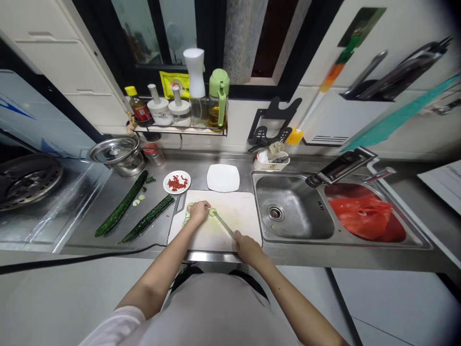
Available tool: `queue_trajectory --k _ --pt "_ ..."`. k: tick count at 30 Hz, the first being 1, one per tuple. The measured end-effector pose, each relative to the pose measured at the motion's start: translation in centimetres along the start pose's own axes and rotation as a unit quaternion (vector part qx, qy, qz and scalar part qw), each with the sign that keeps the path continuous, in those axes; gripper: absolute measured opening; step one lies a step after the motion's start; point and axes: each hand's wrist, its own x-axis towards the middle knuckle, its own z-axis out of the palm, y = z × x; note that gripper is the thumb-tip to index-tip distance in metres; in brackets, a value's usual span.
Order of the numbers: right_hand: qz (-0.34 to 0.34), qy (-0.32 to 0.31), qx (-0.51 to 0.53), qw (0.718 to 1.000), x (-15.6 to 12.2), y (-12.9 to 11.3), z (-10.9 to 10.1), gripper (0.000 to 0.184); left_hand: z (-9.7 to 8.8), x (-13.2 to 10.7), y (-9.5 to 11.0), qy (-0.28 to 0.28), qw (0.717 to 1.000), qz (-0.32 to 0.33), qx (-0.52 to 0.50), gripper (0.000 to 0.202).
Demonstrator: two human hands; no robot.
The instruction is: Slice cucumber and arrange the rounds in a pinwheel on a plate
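Note:
A white cutting board [237, 211] lies on the steel counter in front of me. My left hand [199, 211] is curled down over a pale green piece of cucumber [186, 218] on the board's left part. My right hand [248, 248] grips the handle of a knife [224, 224] at the board's near edge. The blade points up-left, and its tip meets a small round cucumber slice [212, 212] beside my left fingers.
Two long whole cucumbers [124, 204] [149, 224] and cut ends lie left of the board. Behind it stand a small dish of red chilli [176, 182] and an empty white plate [223, 178]. A double sink [293, 209] with a red bag [362, 211] is on the right. A lidded pot [117, 154] stands at back left.

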Motion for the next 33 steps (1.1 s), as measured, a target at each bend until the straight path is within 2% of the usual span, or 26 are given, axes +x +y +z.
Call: queue_trajectory --k 13,22,33 --pt "-0.015 -0.006 0.006 1.000 0.4 0.0 -1.2 0.027 -0.2 0.0 0.3 -0.006 1.000 -0.001 -0.004 0.026" --pt "-0.015 0.006 0.000 1.000 1.3 -0.5 -0.7 0.028 -0.2 -0.2 0.2 0.002 1.000 0.000 -0.006 0.025" --pt "-0.010 0.011 0.018 1.000 0.9 -0.8 -0.7 0.030 -0.6 -0.4 0.4 -0.005 1.000 0.004 0.006 0.024"
